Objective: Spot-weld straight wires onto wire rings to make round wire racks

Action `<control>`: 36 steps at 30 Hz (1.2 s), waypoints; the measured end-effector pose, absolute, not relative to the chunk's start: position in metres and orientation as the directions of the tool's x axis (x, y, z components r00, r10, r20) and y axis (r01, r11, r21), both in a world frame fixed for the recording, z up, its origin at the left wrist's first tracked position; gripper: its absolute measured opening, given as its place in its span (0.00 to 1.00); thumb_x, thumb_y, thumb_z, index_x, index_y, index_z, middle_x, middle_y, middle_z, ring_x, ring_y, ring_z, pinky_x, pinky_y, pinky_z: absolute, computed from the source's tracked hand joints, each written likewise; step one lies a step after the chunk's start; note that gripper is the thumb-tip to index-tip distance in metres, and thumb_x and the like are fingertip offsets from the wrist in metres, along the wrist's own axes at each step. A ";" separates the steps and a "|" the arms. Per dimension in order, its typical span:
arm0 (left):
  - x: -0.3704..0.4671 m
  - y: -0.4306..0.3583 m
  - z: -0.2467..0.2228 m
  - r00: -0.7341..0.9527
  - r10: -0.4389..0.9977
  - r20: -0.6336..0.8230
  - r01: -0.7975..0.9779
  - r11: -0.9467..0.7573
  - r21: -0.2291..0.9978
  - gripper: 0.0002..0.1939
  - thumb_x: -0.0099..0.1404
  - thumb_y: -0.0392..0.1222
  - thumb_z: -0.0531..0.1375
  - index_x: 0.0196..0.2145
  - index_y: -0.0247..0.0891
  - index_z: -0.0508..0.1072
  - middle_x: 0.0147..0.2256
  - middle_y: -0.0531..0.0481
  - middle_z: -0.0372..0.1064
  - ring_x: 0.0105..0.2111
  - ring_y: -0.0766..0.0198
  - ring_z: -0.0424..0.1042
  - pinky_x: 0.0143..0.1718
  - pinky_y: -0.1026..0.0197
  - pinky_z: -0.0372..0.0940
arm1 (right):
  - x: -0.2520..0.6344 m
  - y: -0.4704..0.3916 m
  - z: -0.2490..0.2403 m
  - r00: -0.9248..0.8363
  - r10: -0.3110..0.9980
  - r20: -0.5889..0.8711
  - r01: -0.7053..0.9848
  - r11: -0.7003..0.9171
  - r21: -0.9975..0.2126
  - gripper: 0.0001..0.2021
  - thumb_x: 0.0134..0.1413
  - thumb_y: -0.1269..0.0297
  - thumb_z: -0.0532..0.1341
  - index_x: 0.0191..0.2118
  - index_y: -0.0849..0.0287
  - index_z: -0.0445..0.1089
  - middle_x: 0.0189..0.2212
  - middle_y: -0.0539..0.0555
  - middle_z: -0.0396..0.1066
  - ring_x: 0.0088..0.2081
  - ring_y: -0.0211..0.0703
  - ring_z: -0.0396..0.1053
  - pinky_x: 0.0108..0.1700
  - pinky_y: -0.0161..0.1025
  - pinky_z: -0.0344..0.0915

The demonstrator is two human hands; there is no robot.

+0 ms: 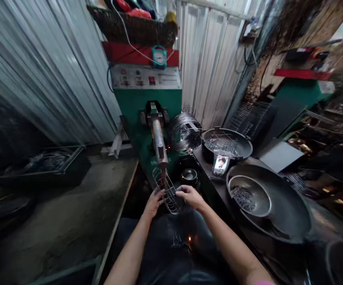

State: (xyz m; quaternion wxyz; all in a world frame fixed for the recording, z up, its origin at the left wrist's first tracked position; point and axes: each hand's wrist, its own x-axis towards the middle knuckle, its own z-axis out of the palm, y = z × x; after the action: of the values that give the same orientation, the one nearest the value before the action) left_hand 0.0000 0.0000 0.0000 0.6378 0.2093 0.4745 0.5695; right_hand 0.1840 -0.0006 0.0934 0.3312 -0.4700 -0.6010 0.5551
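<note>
A wire basket-like frame hangs at the tip of the metal arm of a green machine. My left hand holds its left side, fingers against the wires. On the right side, my right hand has thumb and fingers pinched at the frame's edge; whether a small piece is between them is too small to tell. Short wire pieces lie on my dark-clothed lap, beside a small orange glow.
Right of the machine are a wire coil, a pan of wire parts, a lit phone and a large pan holding a metal bowl. A wooden edge runs along the left.
</note>
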 end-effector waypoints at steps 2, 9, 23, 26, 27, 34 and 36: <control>0.003 -0.002 -0.002 -0.115 0.927 -0.356 -0.519 0.249 0.817 0.27 0.42 0.42 0.69 0.41 0.36 0.68 0.36 0.45 0.70 0.34 0.63 0.69 0.33 0.60 0.66 | 0.182 -0.002 0.094 -0.335 0.937 -0.099 0.181 -0.039 -0.983 0.07 0.41 0.62 0.60 0.26 0.61 0.68 0.21 0.45 0.63 0.26 0.34 0.58 0.34 0.33 0.56; 0.006 -0.001 0.006 -0.135 0.936 -0.324 -0.481 0.223 0.848 0.26 0.45 0.47 0.67 0.41 0.37 0.68 0.34 0.47 0.69 0.30 0.64 0.69 0.30 0.60 0.66 | 0.175 0.006 0.098 -0.307 0.950 -0.051 0.134 -0.009 -0.991 0.07 0.42 0.62 0.59 0.26 0.60 0.67 0.22 0.46 0.64 0.27 0.36 0.60 0.34 0.34 0.57; -0.001 0.005 0.002 -0.111 0.917 -0.383 -0.443 0.299 0.845 0.21 0.46 0.48 0.66 0.37 0.36 0.69 0.34 0.47 0.66 0.30 0.66 0.67 0.29 0.60 0.67 | 0.181 0.006 0.087 -0.310 0.943 -0.120 0.141 -0.079 -0.987 0.11 0.40 0.60 0.62 0.31 0.61 0.70 0.26 0.48 0.68 0.30 0.37 0.64 0.37 0.36 0.60; -0.001 0.003 0.001 -0.129 0.912 -0.390 -0.443 0.299 0.845 0.21 0.47 0.49 0.66 0.36 0.36 0.69 0.33 0.48 0.66 0.28 0.67 0.67 0.27 0.60 0.67 | 0.190 -0.004 0.084 -0.369 0.915 -0.163 0.165 -0.108 -0.980 0.09 0.41 0.60 0.62 0.28 0.60 0.69 0.22 0.47 0.66 0.28 0.36 0.63 0.35 0.35 0.59; -0.001 0.002 0.001 -0.134 0.908 -0.398 -0.451 0.301 0.840 0.21 0.47 0.49 0.65 0.36 0.36 0.69 0.32 0.48 0.65 0.27 0.67 0.67 0.27 0.60 0.66 | 0.191 -0.006 0.085 -0.377 0.913 -0.158 0.171 -0.099 -0.980 0.08 0.42 0.61 0.61 0.26 0.60 0.69 0.22 0.46 0.65 0.27 0.36 0.62 0.34 0.35 0.59; 0.003 0.006 0.009 -0.116 0.856 -0.503 -0.505 0.385 0.772 0.17 0.51 0.50 0.63 0.34 0.35 0.68 0.27 0.50 0.65 0.24 0.66 0.66 0.24 0.60 0.65 | 0.170 0.013 0.101 -0.326 0.943 -0.065 0.180 -0.006 -0.984 0.05 0.44 0.63 0.58 0.26 0.60 0.66 0.21 0.45 0.63 0.26 0.35 0.60 0.33 0.33 0.56; 0.003 0.009 0.012 -0.120 0.838 -0.533 -0.514 0.407 0.755 0.16 0.52 0.50 0.62 0.33 0.35 0.68 0.26 0.50 0.64 0.23 0.66 0.66 0.24 0.60 0.65 | 0.165 0.019 0.102 -0.323 0.945 -0.049 0.182 0.011 -0.983 0.05 0.44 0.64 0.57 0.26 0.60 0.66 0.21 0.46 0.62 0.26 0.35 0.59 0.32 0.33 0.56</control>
State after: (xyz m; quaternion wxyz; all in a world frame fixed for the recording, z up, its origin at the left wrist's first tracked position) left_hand 0.0028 0.0093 0.0117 0.6460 0.1513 0.5351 0.5229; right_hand 0.1649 0.0189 0.1022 0.3579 -0.4586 -0.6145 0.5329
